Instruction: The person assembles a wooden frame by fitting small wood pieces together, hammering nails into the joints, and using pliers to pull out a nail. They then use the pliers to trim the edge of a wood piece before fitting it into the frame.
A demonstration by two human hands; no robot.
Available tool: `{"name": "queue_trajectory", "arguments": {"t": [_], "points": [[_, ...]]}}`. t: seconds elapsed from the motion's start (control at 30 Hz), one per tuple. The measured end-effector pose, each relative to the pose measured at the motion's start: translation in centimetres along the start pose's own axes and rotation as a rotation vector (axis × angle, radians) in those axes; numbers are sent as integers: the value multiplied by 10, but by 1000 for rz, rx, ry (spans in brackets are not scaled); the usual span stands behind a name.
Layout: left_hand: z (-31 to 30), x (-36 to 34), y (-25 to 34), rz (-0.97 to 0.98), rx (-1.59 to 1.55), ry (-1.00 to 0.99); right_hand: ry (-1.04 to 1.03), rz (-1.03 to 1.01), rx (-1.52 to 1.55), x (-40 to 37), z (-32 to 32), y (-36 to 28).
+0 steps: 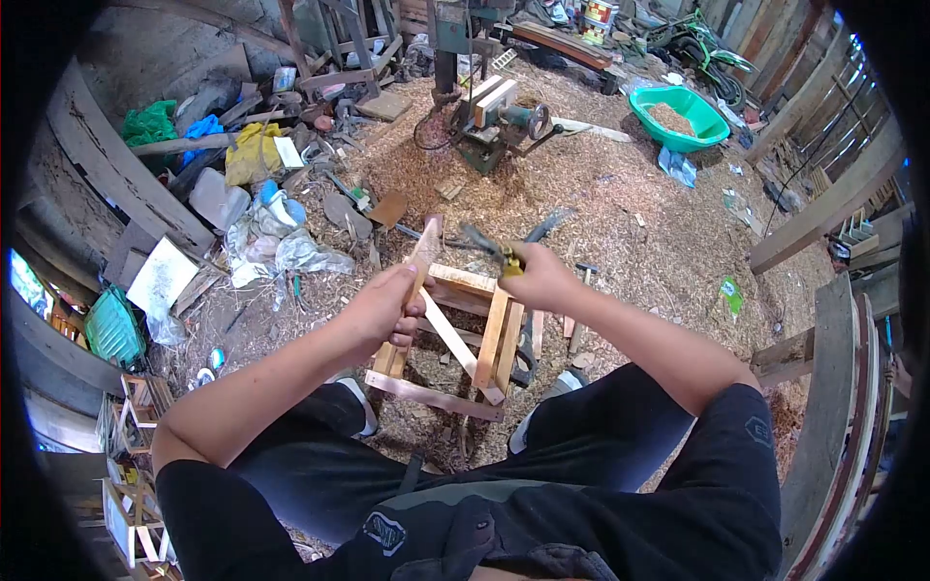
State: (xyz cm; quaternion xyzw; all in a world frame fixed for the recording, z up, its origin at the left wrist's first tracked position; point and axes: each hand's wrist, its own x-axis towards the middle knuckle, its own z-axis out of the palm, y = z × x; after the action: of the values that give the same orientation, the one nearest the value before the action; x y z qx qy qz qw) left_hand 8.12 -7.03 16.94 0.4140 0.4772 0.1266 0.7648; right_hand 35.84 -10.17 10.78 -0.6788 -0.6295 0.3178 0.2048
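Observation:
My left hand [387, 306] is closed around a wooden slat [424, 254], which points up and away from me. In my right hand [539, 277] is a tool with a yellow part [511, 261] and a dark, blurred end reaching up to the left; I cannot tell its kind. Below both hands, a small wooden frame [492, 339] of light bars stands between my feet. A pale diagonal strip [450, 334] crosses it, and a flat crosspiece [436, 395] forms its near side. Just right of the frame lies a hammer [579, 329].
Wood shavings cover the floor [639, 261]. Ahead stands a machine [484, 131] with boards on it. A green tub [686, 121] holds sawdust, near a green motorcycle [702, 53]. Plastic bags [281, 237] and scraps lie left; wooden posts [823, 208] stand right.

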Motion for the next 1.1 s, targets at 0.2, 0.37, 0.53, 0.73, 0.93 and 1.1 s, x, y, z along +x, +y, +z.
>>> {"name": "queue_trajectory", "arguments": {"t": [0.2,0.37,0.53,0.73,0.93,1.1], "points": [[-16,7,0,9,-27,52,-13,221,403,27,1,27],[-15,-1,8,47,-37,-9,11,346,446,43,-6,44],[-10,2,10,95,59,-12,4,321,685,47,1,59],[-23,27,-5,258,238,4,-4,313,544,45,-3,55],[-22,29,-6,662,743,196,-58,297,556,39,-2,45],[-27,36,-11,713,758,200,-234,263,724,34,-7,43]]}}
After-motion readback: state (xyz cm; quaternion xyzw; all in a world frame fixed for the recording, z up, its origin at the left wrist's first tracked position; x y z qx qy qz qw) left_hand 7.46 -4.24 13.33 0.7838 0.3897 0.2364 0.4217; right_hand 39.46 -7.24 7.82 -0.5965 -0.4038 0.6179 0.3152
